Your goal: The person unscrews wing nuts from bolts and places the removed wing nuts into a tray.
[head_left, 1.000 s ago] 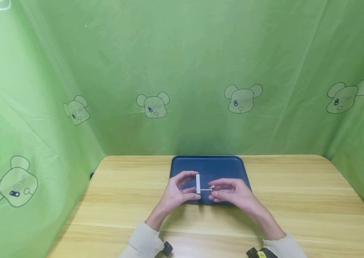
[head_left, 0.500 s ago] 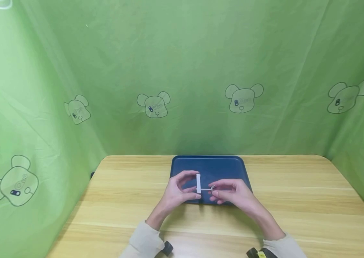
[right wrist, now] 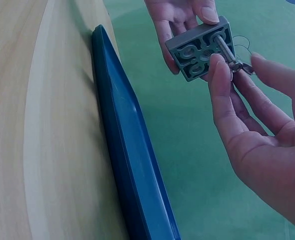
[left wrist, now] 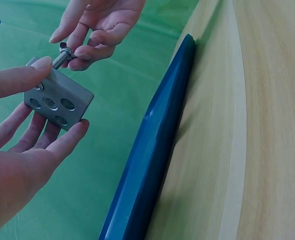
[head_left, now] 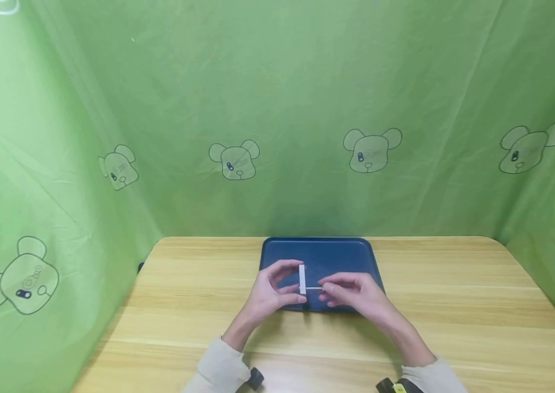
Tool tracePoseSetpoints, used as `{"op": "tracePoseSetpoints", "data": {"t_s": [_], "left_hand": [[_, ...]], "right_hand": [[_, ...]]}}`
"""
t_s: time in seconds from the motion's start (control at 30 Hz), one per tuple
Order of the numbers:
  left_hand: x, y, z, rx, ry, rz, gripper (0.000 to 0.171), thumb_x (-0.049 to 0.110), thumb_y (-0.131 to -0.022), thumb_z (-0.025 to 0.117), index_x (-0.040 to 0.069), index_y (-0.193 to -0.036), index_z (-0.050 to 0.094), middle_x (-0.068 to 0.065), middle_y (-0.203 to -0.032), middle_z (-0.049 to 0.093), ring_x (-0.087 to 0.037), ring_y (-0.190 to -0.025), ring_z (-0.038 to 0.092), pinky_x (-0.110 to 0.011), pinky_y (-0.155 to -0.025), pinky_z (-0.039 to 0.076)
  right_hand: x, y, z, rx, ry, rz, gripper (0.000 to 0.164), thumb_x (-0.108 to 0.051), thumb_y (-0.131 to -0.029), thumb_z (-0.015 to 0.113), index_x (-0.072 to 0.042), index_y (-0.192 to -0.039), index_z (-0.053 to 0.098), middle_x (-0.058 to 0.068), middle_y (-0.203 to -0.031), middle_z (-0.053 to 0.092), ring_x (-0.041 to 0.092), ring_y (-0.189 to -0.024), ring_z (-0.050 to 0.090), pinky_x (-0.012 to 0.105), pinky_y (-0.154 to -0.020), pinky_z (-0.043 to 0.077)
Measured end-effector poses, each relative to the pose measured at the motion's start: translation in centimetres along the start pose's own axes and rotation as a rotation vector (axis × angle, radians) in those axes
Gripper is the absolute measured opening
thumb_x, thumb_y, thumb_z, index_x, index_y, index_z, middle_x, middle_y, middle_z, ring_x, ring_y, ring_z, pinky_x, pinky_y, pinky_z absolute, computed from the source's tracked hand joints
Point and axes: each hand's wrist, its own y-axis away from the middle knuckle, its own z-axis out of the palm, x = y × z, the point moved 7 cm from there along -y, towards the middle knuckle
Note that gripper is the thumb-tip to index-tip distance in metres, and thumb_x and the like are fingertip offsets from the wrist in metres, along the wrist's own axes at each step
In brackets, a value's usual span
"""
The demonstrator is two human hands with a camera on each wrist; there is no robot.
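My left hand (head_left: 265,292) holds a small grey metal block (left wrist: 55,97) by its edges, thumb on one edge and fingertips on the opposite one. Several round holes pierce the block, and its other face (head_left: 302,279) is recessed. A threaded bolt (right wrist: 224,47) passes through a corner hole and sticks out toward my right hand (head_left: 356,292). On the bolt's far end sits a wing nut (right wrist: 241,66). The right thumb and fingers pinch around this wing nut, which is mostly hidden by them in the head view. Both hands are raised above the tray.
Beneath the hands, a dark blue rectangular tray (head_left: 322,254) lies at the back of the wooden table (head_left: 199,289). A green curtain (head_left: 302,98) printed with bear heads hangs behind and on both sides. Black straps with camera mounts (head_left: 255,377) are on the wrists.
My right thumb and fingers have shifted around the wing nut, covering more of it in the head view than before. The left hand and the block stay practically still.
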Motion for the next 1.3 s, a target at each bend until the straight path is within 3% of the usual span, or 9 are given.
{"op": "tracePoseSetpoints", "data": {"t_s": [0.27, 0.73, 1.03, 1.3], "left_hand": [[0.07, 0.04, 0.02, 0.003, 0.001, -0.002, 0.068, -0.019, -0.073, 0.078, -0.003, -0.136, 0.058, -0.016, -0.14, 0.058, -0.031, -0.134, 0.054, -0.046, -0.106, 0.055], [0.16, 0.03, -0.08, 0.002, 0.006, 0.005, 0.068, -0.019, -0.074, 0.078, -0.005, -0.137, 0.056, -0.019, -0.14, 0.057, -0.047, -0.137, 0.046, -0.045, -0.106, 0.055], [0.12, 0.0, -0.05, 0.001, -0.003, 0.003, 0.067, -0.018, -0.074, 0.079, -0.003, -0.136, 0.057, -0.019, -0.14, 0.057, -0.035, -0.135, 0.052, -0.045, -0.107, 0.055], [0.17, 0.03, 0.03, 0.003, -0.009, -0.004, 0.069, -0.019, -0.073, 0.078, -0.005, -0.137, 0.057, -0.019, -0.141, 0.057, -0.036, -0.135, 0.051, -0.046, -0.106, 0.055]], "right_hand": [[0.1, -0.11, -0.08, 0.006, -0.02, -0.003, 0.037, -0.016, -0.103, 0.063, 0.014, -0.124, 0.064, 0.025, -0.12, 0.07, 0.028, -0.102, 0.073, 0.043, -0.091, 0.063], [0.1, 0.02, -0.03, 0.015, -0.067, 0.029, 0.046, -0.012, -0.098, 0.07, 0.019, -0.128, 0.057, 0.038, -0.119, 0.064, 0.031, -0.101, 0.074, 0.041, -0.092, 0.062], [0.23, -0.03, -0.09, 0.003, -0.085, 0.033, 0.042, -0.009, -0.095, 0.073, 0.017, -0.126, 0.059, 0.032, -0.113, 0.07, 0.035, -0.1, 0.074, 0.045, -0.091, 0.062], [0.2, -0.05, -0.03, -0.009, -0.098, 0.027, 0.047, -0.005, -0.095, 0.072, 0.019, -0.131, 0.054, 0.037, -0.116, 0.066, 0.036, -0.1, 0.074, 0.046, -0.091, 0.062]]}}
